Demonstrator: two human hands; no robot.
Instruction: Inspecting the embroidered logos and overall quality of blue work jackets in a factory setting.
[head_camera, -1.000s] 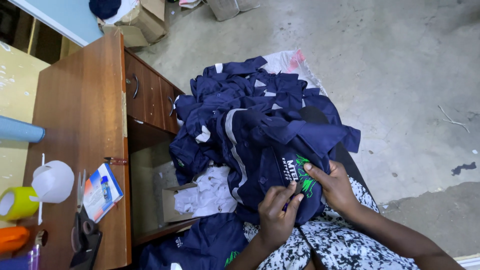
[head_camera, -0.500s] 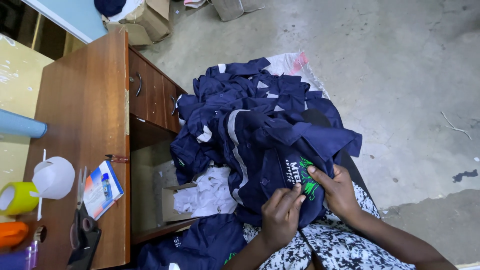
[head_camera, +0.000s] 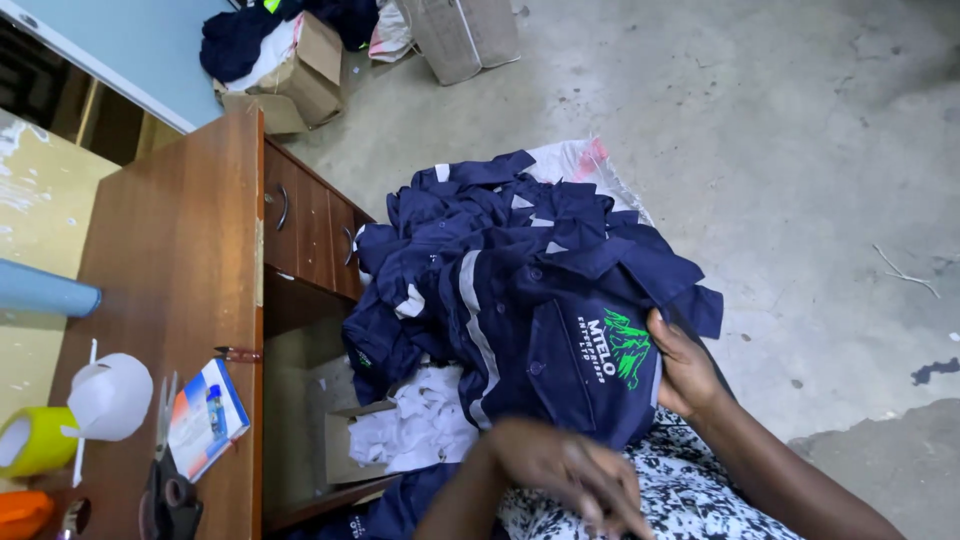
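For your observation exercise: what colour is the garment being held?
Navy blue garment, with a green emblem, seen in the head view.

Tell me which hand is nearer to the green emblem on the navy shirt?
Right. The right hand grips the shirt edge right beside the green emblem; the left hand is lower, below the navy shirt.

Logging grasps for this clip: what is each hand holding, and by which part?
The right hand grips the navy work shirt at its edge beside the green chest print. The left hand, blurred, lies below the shirt; no hold can be told.
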